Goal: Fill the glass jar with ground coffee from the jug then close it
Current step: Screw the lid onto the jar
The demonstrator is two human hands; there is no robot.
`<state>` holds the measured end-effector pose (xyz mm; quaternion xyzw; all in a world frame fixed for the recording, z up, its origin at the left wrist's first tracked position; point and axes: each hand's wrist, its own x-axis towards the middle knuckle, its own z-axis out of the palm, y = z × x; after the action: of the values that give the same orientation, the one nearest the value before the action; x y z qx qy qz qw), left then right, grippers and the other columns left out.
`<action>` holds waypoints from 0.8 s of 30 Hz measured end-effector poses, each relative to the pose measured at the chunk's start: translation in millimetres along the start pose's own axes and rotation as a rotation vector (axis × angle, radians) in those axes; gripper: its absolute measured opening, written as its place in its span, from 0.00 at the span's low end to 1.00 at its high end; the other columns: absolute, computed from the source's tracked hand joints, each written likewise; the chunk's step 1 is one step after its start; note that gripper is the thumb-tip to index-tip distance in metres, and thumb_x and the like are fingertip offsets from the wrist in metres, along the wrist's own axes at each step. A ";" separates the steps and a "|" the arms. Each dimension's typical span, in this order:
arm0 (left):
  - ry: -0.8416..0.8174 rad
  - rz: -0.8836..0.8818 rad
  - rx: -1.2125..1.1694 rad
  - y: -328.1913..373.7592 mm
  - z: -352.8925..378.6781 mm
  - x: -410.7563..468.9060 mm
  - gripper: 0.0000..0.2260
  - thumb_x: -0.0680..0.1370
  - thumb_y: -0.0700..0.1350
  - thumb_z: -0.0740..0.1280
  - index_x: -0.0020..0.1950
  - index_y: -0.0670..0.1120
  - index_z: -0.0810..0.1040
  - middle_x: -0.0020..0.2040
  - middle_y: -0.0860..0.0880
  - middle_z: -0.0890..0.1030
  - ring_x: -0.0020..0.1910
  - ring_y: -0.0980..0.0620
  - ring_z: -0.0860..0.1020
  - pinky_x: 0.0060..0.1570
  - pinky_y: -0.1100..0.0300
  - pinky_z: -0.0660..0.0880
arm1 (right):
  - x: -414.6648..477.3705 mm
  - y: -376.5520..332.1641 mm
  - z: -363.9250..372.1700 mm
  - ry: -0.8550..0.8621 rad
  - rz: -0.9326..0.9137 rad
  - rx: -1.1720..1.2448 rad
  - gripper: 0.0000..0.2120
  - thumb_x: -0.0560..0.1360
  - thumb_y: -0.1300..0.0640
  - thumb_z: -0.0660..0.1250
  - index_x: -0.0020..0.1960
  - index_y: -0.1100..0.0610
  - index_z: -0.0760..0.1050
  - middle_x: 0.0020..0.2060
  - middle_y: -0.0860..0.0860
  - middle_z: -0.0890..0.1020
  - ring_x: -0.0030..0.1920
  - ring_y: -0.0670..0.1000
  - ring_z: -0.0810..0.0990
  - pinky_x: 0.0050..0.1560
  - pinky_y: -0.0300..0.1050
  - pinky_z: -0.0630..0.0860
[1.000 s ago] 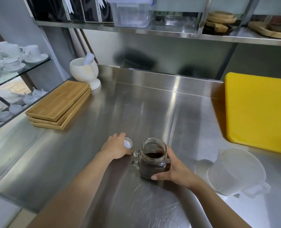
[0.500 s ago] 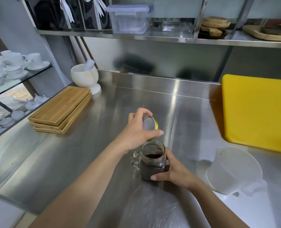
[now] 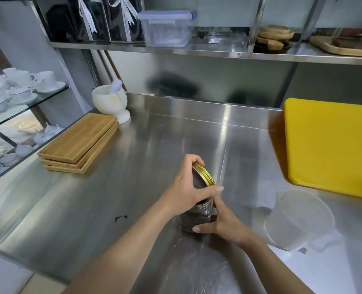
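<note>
a glass jar (image 3: 197, 218) is seen standing upright on the steel bench (image 3: 91, 209), low in the view at about 6 o'clock from the bench's middle, dark ground coffee showing through its wall up to near the mouth. the jar is steadied by the right hand (image 3: 222, 224), whose grip is wrapped around the side of the glass at 3 o'clock, thumb lying across the front near the base. a gold-rimmed lid (image 3: 203, 176) is held by the left hand (image 3: 186, 192) — its grip closed on the lid's edge, fingers curled over the far rim and thumb pressed on the near rim. the lid is tilted steeply, its underside turned toward the camera, and is held just above the jar's mouth at 12 o'clock; whether its lower edge touches the glass cannot be told, since the left hand covers that spot. a translucent plastic jug (image 3: 298, 221) is set on the bench at 3 o'clock from the jar, near but apart, its inside looking empty. a small dark smear (image 3: 120, 218) is seen on the bench at 9 o'clock from the jar. further off, a stack of wooden trays (image 3: 78, 143) lies at 10 o'clock, a white mortar with pestle (image 3: 111, 102) at 11 o'clock, and a yellow cutting board (image 3: 332, 145) at 2 o'clock — well apart from the jar.
</note>
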<state>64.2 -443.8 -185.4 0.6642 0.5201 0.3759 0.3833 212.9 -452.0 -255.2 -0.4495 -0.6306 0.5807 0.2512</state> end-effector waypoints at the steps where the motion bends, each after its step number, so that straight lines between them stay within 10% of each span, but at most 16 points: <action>1: 0.000 -0.001 -0.012 -2.8 0.1 -2.3 0.26 0.61 0.58 0.72 0.52 0.56 0.62 0.58 0.50 0.72 0.58 0.56 0.72 0.58 0.62 0.69 | -0.8 -0.3 0.2 -0.002 0.006 0.004 0.36 0.65 0.67 0.75 0.62 0.44 0.60 0.55 0.41 0.75 0.51 0.30 0.76 0.46 0.24 0.71; 5: 0.036 0.014 -0.093 -10.5 -1.8 -12.3 0.25 0.59 0.58 0.72 0.50 0.58 0.64 0.59 0.57 0.72 0.54 0.67 0.71 0.54 0.74 0.67 | -3.4 -0.3 1.1 0.014 0.011 0.016 0.36 0.64 0.68 0.76 0.64 0.51 0.61 0.56 0.48 0.77 0.50 0.33 0.77 0.46 0.28 0.73; 10: 0.090 0.048 -0.112 -20.7 0.3 -19.2 0.25 0.59 0.56 0.75 0.51 0.59 0.67 0.57 0.56 0.74 0.59 0.59 0.73 0.59 0.61 0.71 | -5.5 -2.9 2.3 0.006 0.009 0.046 0.35 0.65 0.70 0.74 0.64 0.52 0.61 0.54 0.44 0.74 0.47 0.29 0.76 0.44 0.28 0.73; 24: 0.145 0.043 -0.167 -40.4 5.3 -25.3 0.21 0.61 0.55 0.74 0.48 0.57 0.70 0.61 0.59 0.72 0.57 0.60 0.75 0.54 0.68 0.71 | -9.1 -0.6 3.7 0.037 -0.005 0.047 0.35 0.65 0.70 0.74 0.65 0.52 0.64 0.56 0.48 0.76 0.50 0.35 0.78 0.46 0.34 0.76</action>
<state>48.3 -462.5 -226.6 0.6120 0.4989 0.4734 0.3904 213.9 -461.7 -253.5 -0.4528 -0.6132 0.5862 0.2747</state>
